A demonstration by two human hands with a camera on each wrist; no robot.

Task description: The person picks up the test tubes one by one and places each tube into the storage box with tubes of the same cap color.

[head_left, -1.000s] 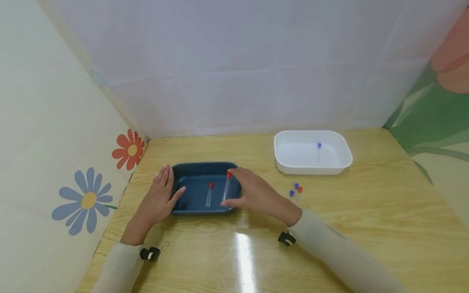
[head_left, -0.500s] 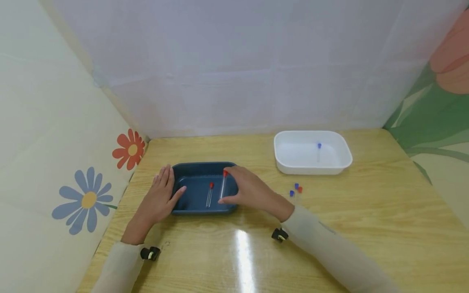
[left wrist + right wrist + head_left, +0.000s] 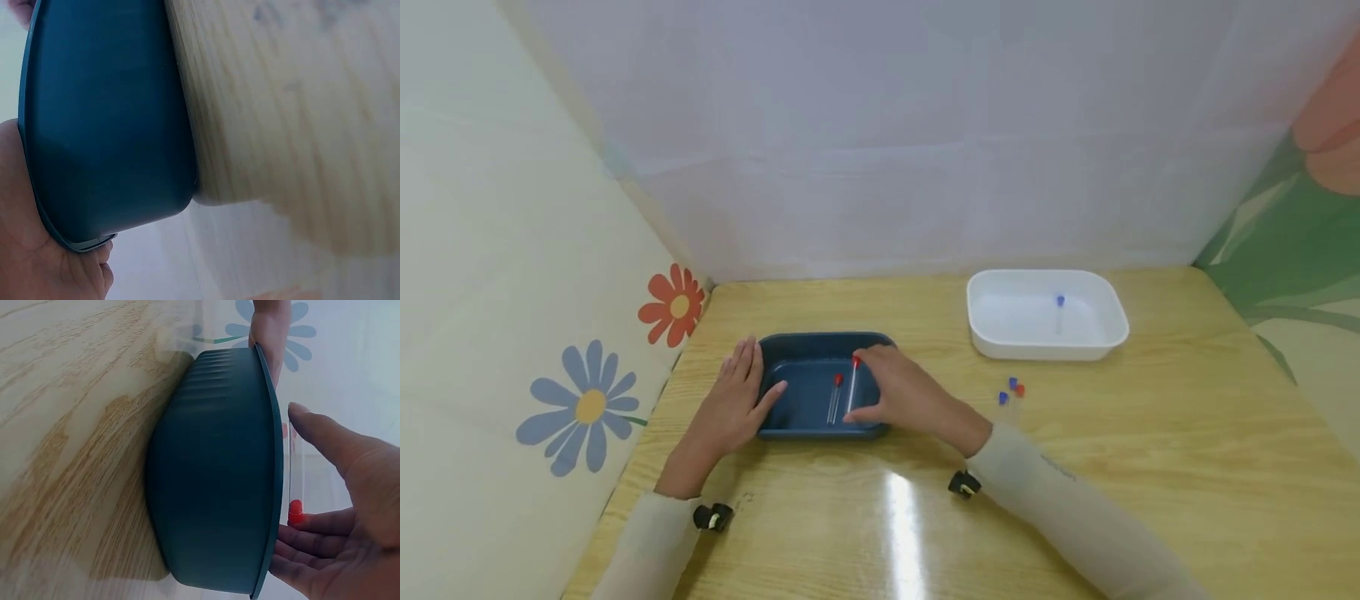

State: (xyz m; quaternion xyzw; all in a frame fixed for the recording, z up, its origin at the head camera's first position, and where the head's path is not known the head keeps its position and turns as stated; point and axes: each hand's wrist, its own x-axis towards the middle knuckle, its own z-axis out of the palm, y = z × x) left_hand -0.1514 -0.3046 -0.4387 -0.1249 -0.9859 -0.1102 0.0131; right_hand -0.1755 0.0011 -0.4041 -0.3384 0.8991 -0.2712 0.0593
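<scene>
A dark blue tray sits on the table, a clear test tube with a red cap lying inside it. My left hand rests against the tray's left end, fingers straight along the rim and thumb over the front edge. Over the right part of the tray, my right hand pinches another red-capped test tube lengthwise, thumb at its bottom end and a finger at the cap. In the right wrist view this tube shows just above the rim. The left wrist view shows the tray's outer wall.
A white tray stands at the back right, with a blue-capped tube in it. Nearer lie several loose tubes with blue caps and a red cap. A wall panel with painted flowers borders the left side.
My right hand has moved left with its test tube, bringing it closer to the tube lying in the tray. My left hand stays against the tray. The head view has shifted slightly.
</scene>
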